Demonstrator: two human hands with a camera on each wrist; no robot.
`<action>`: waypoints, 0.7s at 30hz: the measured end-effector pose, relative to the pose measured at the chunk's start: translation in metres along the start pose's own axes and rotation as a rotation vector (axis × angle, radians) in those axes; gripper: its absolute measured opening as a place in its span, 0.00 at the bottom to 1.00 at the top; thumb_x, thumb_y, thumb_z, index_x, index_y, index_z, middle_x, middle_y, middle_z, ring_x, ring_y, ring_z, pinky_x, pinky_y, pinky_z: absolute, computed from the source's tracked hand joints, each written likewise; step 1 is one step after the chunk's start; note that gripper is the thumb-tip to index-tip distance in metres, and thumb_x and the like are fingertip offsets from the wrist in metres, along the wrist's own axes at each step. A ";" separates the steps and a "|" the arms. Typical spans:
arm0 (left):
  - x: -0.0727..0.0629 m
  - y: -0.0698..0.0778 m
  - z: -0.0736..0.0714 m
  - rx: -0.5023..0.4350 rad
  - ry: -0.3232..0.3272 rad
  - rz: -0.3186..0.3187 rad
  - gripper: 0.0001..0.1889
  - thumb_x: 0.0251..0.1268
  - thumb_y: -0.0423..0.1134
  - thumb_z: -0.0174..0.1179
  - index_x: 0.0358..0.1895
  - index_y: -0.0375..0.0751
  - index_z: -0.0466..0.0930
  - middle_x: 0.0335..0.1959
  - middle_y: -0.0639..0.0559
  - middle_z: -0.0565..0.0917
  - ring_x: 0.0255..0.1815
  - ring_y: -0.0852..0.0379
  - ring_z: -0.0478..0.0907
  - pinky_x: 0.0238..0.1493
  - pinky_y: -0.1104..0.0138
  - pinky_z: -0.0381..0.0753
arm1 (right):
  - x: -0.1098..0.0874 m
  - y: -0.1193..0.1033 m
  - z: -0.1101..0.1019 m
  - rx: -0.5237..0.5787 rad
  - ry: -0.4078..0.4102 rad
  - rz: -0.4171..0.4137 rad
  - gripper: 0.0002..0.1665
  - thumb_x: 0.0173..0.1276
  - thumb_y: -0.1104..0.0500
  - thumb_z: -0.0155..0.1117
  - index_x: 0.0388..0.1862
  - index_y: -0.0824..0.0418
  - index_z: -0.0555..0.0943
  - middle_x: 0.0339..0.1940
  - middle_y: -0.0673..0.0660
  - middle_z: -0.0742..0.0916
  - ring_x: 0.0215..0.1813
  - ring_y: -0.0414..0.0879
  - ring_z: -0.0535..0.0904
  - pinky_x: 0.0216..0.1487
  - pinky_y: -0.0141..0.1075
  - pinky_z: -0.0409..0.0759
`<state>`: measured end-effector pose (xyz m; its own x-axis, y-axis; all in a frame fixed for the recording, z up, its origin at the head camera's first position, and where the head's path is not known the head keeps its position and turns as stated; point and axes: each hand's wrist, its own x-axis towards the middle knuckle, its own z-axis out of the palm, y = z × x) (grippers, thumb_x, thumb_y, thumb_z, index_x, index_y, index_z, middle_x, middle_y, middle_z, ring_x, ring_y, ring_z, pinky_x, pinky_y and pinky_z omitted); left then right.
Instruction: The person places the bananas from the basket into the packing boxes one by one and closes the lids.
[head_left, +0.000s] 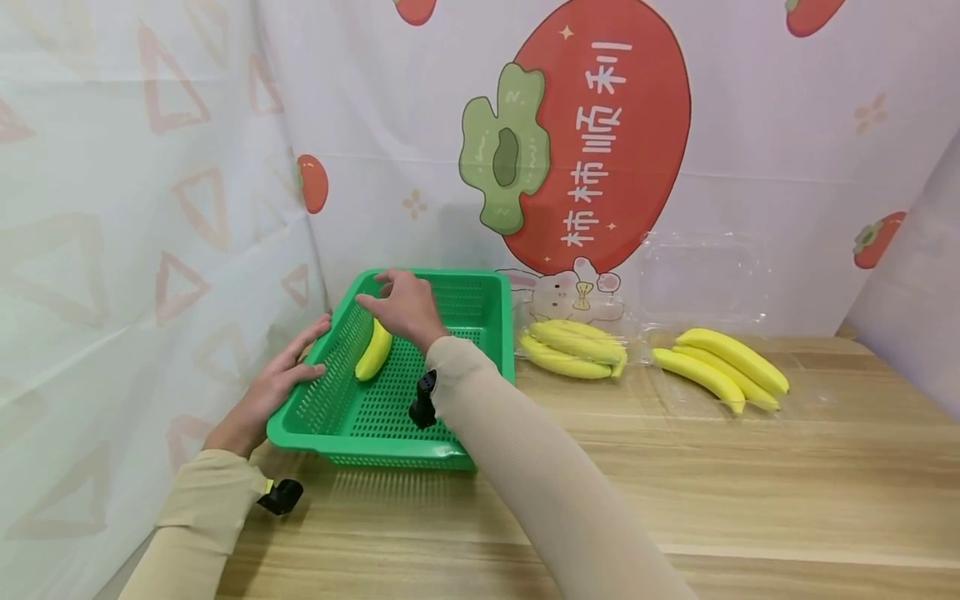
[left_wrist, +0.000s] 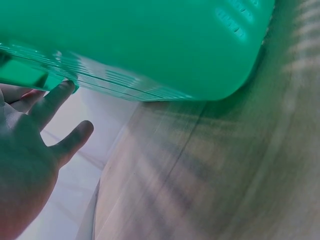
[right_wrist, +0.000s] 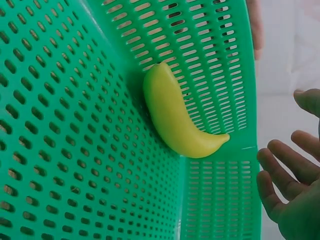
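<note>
A green slotted plastic basket sits at the left of the wooden table. One yellow banana lies inside, against the basket's left wall near the far corner; it shows whole in the right wrist view. My right hand hovers over the far left part of the basket, fingers spread and loosely bent, holding nothing. My left hand is at the basket's left side, with its fingers extended along the rim. In the left wrist view, a fingertip touches the basket's outer side.
Right of the basket, several bananas lie in a clear plastic container. Farther right, three bananas lie in another clear container, its transparent lid raised against the back curtain. A patterned curtain hangs close along the left.
</note>
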<state>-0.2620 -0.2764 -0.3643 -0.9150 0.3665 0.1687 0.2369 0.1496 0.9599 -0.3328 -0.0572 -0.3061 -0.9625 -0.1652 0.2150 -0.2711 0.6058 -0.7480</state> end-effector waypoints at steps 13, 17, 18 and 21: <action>0.000 -0.001 0.001 -0.007 0.000 0.031 0.37 0.83 0.32 0.48 0.89 0.44 0.44 0.91 0.58 0.39 0.66 0.78 0.71 0.52 0.76 0.84 | 0.001 0.009 0.004 -0.067 -0.040 -0.022 0.32 0.77 0.42 0.68 0.73 0.54 0.80 0.66 0.59 0.88 0.60 0.51 0.86 0.52 0.40 0.87; 0.002 -0.002 0.001 -0.004 -0.005 0.022 0.37 0.84 0.32 0.48 0.89 0.45 0.43 0.91 0.56 0.38 0.65 0.78 0.71 0.51 0.75 0.84 | 0.000 0.009 0.004 -0.076 -0.056 -0.011 0.32 0.77 0.42 0.68 0.74 0.54 0.80 0.66 0.58 0.88 0.60 0.50 0.86 0.51 0.38 0.87; 0.003 -0.002 0.001 0.003 -0.006 0.019 0.37 0.84 0.33 0.48 0.89 0.45 0.43 0.91 0.56 0.38 0.65 0.79 0.71 0.51 0.75 0.83 | 0.000 0.009 0.004 -0.079 -0.058 -0.010 0.32 0.77 0.42 0.68 0.74 0.53 0.80 0.66 0.58 0.88 0.60 0.50 0.86 0.51 0.37 0.87; 0.004 -0.002 0.000 0.001 -0.005 0.011 0.38 0.84 0.33 0.47 0.89 0.46 0.42 0.91 0.56 0.36 0.63 0.78 0.72 0.50 0.75 0.84 | -0.001 0.010 0.004 -0.083 -0.071 -0.025 0.32 0.77 0.43 0.68 0.74 0.55 0.80 0.66 0.58 0.88 0.61 0.50 0.86 0.50 0.37 0.86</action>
<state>-0.2657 -0.2753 -0.3655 -0.9106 0.3731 0.1776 0.2469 0.1467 0.9579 -0.3350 -0.0537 -0.3164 -0.9542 -0.2343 0.1862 -0.2968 0.6624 -0.6878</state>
